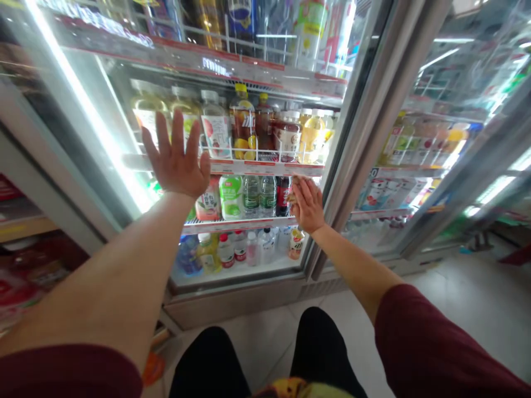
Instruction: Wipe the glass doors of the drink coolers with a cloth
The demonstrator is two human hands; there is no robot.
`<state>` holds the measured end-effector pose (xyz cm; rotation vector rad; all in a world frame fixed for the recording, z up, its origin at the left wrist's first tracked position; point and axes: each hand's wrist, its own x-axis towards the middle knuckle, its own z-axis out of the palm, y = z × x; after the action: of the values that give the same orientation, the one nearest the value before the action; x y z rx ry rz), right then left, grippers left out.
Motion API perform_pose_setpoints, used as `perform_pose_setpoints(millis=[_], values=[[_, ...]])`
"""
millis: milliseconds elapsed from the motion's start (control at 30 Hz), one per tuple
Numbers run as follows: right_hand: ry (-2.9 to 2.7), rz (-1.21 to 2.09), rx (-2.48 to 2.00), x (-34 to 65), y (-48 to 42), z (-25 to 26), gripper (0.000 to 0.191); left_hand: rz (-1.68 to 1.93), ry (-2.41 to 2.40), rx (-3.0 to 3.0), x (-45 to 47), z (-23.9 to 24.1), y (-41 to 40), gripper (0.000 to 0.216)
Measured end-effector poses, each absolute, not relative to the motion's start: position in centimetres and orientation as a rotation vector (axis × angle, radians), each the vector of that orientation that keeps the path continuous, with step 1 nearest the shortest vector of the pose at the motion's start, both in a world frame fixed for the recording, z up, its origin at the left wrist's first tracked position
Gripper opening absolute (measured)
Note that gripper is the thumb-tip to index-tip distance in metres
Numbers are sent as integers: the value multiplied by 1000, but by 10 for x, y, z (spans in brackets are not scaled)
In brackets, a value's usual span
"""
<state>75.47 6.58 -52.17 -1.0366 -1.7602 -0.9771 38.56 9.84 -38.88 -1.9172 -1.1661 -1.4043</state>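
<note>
Before me stands a drinks fridge, its glass door [265, 283] lit from the left side. My left hand [176, 160] is raised with fingers spread, in front of bottles of pale drink on a middle shelf; whether its palm touches the glass I cannot tell. Lower and to the right, my right hand [307, 205] lies with fingers stretched out at the glass. Brownish shapes by its fingertips look like their reflection. Behind it is a dark bottle with a red label [283, 194]. A yellow-capped tea bottle [244, 119] and a green-and-white bottle [231, 194] stand between the hands.
A metal door frame [365, 127] runs up just right of my right hand. Beyond it, another glass-fronted fridge holds bottles [409, 138]. Packaged goods [25, 271] sit on shelves at left. My knees [321, 337] are bent above the tiled floor [265, 342].
</note>
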Motion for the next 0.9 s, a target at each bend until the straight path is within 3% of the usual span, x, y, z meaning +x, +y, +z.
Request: perform_pose_setpoints(millis=[200,400,500,667,900], values=[[-1736,-976,-952,733,78,-458,77,-1364,-1004,-1930,379,-393,107,75],[-2320,-929,-789,723,64,-516,77,-1329,-996,-1901,380,-393,102,71],[-2452,-938,-724,727,65,-501,83,-1351,-1014,-1911,381,-394,98,70],[-2064,-941,-918,715,77,-450,87,-1310,-1025,-1895,381,-394,99,71],[-2478,-951,-705,697,61,-491,91,-1242,-1064,-1898,384,-393,91,71]])
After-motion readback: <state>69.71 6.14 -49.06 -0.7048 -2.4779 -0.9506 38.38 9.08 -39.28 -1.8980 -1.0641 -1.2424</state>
